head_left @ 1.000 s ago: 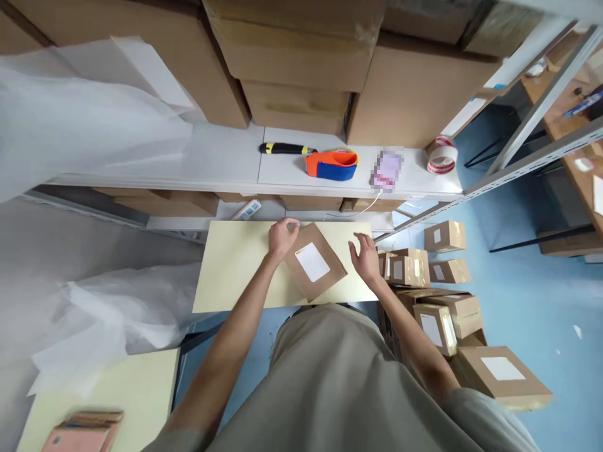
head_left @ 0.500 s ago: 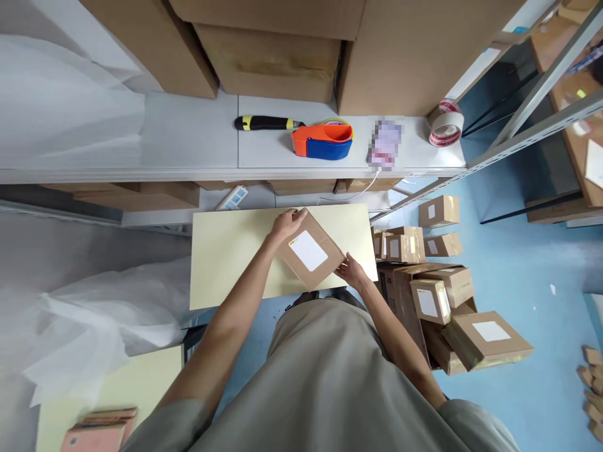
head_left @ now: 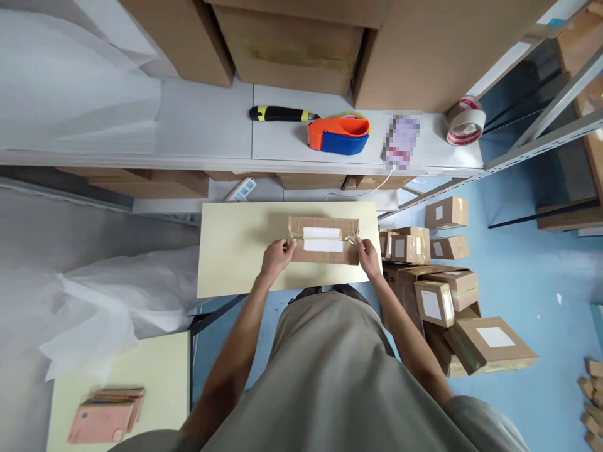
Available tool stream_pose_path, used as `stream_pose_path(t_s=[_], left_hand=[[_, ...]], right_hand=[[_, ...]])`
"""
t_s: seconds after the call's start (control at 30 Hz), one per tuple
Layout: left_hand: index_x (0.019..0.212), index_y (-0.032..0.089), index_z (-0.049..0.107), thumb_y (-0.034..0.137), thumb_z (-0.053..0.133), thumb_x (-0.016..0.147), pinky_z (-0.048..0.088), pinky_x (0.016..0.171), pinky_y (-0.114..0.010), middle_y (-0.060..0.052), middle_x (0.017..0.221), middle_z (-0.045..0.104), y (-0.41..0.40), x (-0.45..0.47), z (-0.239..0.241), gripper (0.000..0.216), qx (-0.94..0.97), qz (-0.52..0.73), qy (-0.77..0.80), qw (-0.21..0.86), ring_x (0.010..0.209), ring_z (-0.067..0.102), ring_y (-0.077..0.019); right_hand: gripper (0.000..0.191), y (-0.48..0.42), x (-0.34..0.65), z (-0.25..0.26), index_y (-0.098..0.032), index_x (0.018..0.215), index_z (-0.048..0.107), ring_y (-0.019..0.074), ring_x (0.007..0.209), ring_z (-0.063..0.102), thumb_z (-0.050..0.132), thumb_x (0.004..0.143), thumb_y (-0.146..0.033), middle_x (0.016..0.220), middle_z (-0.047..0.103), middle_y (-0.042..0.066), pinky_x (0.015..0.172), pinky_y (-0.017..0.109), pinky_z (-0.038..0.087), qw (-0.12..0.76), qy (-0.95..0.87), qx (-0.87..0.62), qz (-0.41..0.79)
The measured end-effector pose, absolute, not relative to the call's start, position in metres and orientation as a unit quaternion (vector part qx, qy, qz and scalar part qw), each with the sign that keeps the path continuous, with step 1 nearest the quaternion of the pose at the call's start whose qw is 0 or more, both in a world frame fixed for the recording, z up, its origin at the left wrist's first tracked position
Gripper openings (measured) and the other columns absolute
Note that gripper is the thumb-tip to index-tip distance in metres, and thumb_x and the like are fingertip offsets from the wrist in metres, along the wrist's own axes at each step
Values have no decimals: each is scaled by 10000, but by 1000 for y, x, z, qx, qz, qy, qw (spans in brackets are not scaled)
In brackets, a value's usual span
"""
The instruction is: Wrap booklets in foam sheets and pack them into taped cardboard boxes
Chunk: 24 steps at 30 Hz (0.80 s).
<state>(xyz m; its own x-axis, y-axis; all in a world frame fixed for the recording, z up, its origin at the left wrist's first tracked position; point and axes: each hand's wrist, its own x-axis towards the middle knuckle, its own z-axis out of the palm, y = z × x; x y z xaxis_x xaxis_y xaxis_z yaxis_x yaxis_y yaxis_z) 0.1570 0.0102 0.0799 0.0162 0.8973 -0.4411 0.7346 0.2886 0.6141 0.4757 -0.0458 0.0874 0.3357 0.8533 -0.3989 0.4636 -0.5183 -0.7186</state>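
Note:
A small cardboard box point(head_left: 323, 257) sits over the pale yellow table point(head_left: 235, 251), its long sides facing left to right. White label strips lie on its top, split by a seam running across the middle. At the box's left end, my left hand point(head_left: 279, 256) is closed with fingertips on the seam's end. My right hand point(head_left: 368, 256) pinches the right end, where a bit of clear tape glints. Whether the box rests fully on the table I cannot tell.
On the grey shelf point(head_left: 202, 125) lie a utility knife point(head_left: 282, 113), an orange and blue tape dispenser point(head_left: 338, 134), a blurred-out phone point(head_left: 400, 141) and tape rolls point(head_left: 465, 125). Labelled boxes point(head_left: 492, 339) are piled at right. Pink booklets point(head_left: 101, 422) lie lower left.
The box has turned from a tilted angle to square with the table, and a seamed side now faces up. Both hands have shifted to its left and right ends.

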Motion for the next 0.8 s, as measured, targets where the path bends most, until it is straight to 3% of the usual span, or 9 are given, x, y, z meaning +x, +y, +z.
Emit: stream_pose_path(t_s=[0.1,0.2,0.3,0.43,0.67,0.8], left_hand=[[984,246,707,556,597,1020,558,913,-362,-131,1144,833,-4,156,72,330,578,100,686,431,1108,770,-323],[1038,243,684,635,587,1020,548,895,-368,-139,1142,819,-5,158,68,404,580,110,688,423,1108,760,-331],[962,238,686,721,538,1018,534,857,-366,-134,1030,812,3,166,62,509,576,92,686,434,1033,757,-332],[908,223,712,786,602,934,527,838,-381,-166,1041,813,14,178,49,574,551,52,704,446,1086,752,-390],[856,209,709,740,605,923,540,858,-347,-96,917,801,24,162,43,545,544,72,662,510,1038,746,-344],[968,199,732,719,666,888,536,889,-306,-65,987,802,18,153,51,531,531,137,639,539,1048,724,-288]], right_hand=[[605,-42,477,77,-241,1068,581,324,927,746,429,995,-823,1037,782,160,843,399,557,168,-445,-797,373],[603,-38,483,69,-244,1043,609,322,941,752,360,1045,-794,1023,797,154,860,396,553,141,-473,-779,388],[596,-35,488,62,-238,1047,648,320,1026,763,361,1071,-760,1097,815,165,910,394,561,160,-490,-749,417],[554,-33,487,50,-208,1122,701,341,1139,765,485,1054,-713,1194,822,181,966,404,570,195,-480,-731,445],[634,-32,496,47,-151,1121,769,319,1094,765,681,941,-753,1168,835,148,937,389,600,263,-449,-673,526],[665,-43,506,55,-161,1002,767,277,987,727,698,910,-815,982,815,100,871,355,594,287,-437,-632,572]])
